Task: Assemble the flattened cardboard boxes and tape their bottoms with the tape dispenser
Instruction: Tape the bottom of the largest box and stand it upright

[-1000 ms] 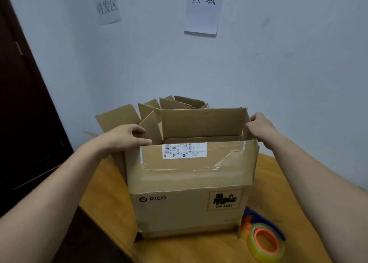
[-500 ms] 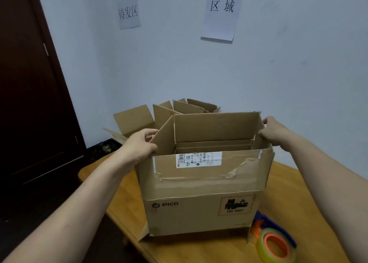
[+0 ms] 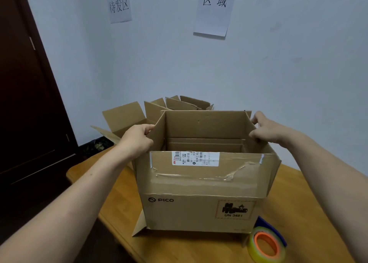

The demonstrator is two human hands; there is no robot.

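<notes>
A brown PICO cardboard box [image 3: 199, 209] stands upright and opened on the wooden table [image 3: 302, 199], its top flaps raised. My left hand [image 3: 137, 139] pinches the left side flap at its upper edge. On the opposite side, my right hand [image 3: 264, 129] grips the right side flap near the back corner. The near flap carries a white shipping label and torn clear tape. A tape dispenser [image 3: 266, 242] with a blue body and an orange-cored clear roll lies at the box's front right corner.
More opened cardboard boxes [image 3: 139, 115] sit behind the PICO box by the wall. A dark door [image 3: 25, 103] stands to the left. The table's left edge runs close to the box. Two paper signs [image 3: 119, 6] hang on the wall.
Both side flaps have been pulled outward, so the box mouth is wider and squarer. My view has shifted left and slightly back.
</notes>
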